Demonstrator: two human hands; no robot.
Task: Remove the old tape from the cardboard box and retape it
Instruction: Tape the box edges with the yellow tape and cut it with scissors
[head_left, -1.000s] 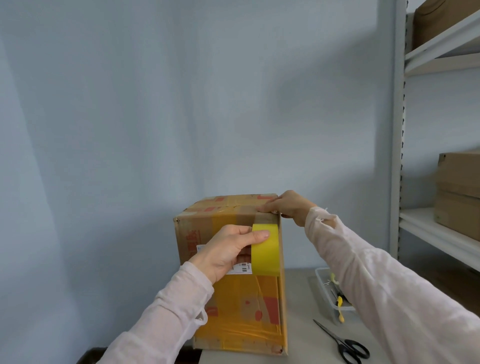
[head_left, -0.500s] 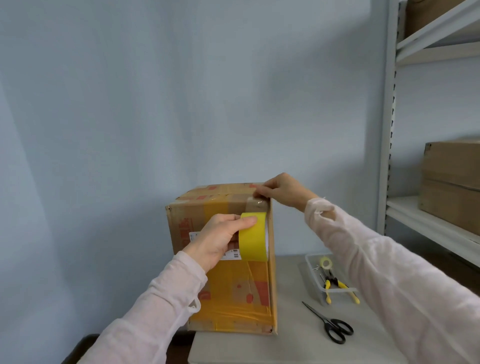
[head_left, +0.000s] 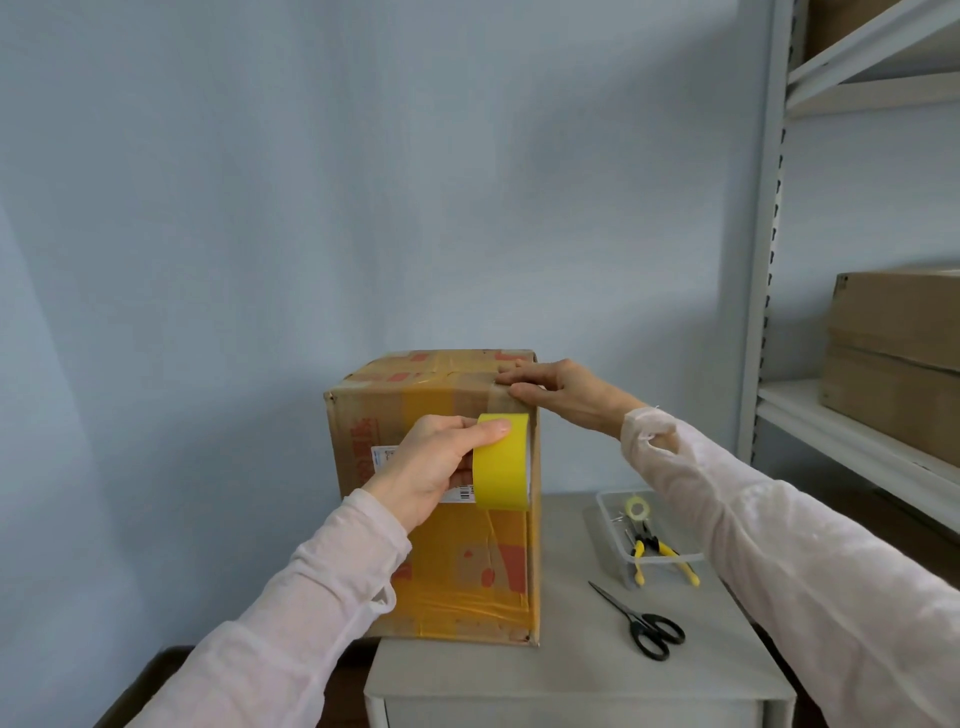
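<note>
A worn cardboard box (head_left: 363, 415) with yellow tape and red print stands on a small grey table (head_left: 571, 670). My left hand (head_left: 431, 467) grips a yellow tape roll (head_left: 501, 462) against the box's near face, close to its right edge. My right hand (head_left: 561, 389) rests on the box's top right corner, thumb and fingers pressing on the tape there.
Black scissors (head_left: 644, 623) lie on the table right of the box. A clear tray (head_left: 613, 525) behind them holds yellow-handled pliers (head_left: 660, 556) and a small tape roll (head_left: 638, 508). A metal shelf rack (head_left: 758, 312) with cardboard boxes (head_left: 898, 353) stands at the right.
The view has tilted down, showing more of the table, tray and scissors. My hands keep their places on the box, the left with the roll, the right at the top corner.
</note>
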